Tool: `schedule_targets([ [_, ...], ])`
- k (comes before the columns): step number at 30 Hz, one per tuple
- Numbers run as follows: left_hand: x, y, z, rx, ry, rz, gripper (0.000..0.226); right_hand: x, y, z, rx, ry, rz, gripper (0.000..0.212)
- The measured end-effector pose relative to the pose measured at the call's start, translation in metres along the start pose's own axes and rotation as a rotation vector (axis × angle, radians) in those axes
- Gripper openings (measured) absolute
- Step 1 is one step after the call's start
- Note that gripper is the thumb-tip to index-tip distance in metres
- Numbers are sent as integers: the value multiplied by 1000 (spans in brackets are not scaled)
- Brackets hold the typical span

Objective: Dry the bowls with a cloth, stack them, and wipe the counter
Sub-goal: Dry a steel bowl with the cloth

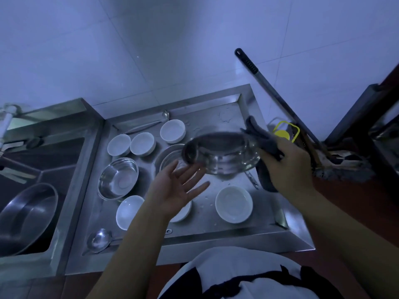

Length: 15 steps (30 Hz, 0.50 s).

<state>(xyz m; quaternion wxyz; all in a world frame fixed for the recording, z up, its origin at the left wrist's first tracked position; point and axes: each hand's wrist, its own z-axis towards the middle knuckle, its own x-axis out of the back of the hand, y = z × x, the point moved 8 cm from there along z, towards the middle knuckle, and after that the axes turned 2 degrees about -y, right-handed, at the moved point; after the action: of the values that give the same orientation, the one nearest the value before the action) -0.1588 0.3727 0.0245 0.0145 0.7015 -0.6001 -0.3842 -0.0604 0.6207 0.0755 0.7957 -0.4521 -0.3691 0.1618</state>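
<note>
While left hand (pixel 177 188) splayed, right hand (pixel 287 167) clamping grey cloth (pixel 262 139), shiny round steel bowl (pixel 222 154).

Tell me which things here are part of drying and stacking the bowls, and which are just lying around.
In the job: steel bowl held up, dark cloth in the right hand, white bowls, second steel bowl, wet counter.

Lying about: ladle, mop handle, yellow-rimmed container, big pan in sink.
</note>
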Motion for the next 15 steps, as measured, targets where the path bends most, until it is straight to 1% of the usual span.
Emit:
schedule_targets([
  [2, 17, 7, -2, -160, 114, 257, 25, -1, 25, 7, -210, -42, 131, 29],
  [3, 21, 14, -3, -257, 139, 359, 19, -1, 33, 7, -290, -44, 216, 25],
  [4, 21, 19, -5, -339, 123, 453, 20, -2, 40, 5, -369, -40, 310, 19],
  [5, 17, 20, -6, -384, 66, 525, 32, -3, 44, 1, -452, -35, 408, 14],
  [6, 12, 18, -5, -390, -13, 564, 47, -7, 47, -4, -535, -38, 501, 12],
  [7, 5, 12, -5, -371, -91, 569, 59, -12, 49, -9, -611, -46, 579, 13],
  [8, -1, 7, -6, -354, -160, 550, 67, -16, 51, -15, -681, -63, 633, 15],
  [10, -11, 1, -7, -353, -241, 503, 70, -25, 53, -24, -784, -111, 689, 20],
  [12, -15, -1, -6, -368, -255, 451, 68, -30, 54, -30, -834, -129, 710, 23],
  [15, -19, -2, -3, -392, -243, 415, 63, -36, 54, -37, -855, -146, 729, 22],
])
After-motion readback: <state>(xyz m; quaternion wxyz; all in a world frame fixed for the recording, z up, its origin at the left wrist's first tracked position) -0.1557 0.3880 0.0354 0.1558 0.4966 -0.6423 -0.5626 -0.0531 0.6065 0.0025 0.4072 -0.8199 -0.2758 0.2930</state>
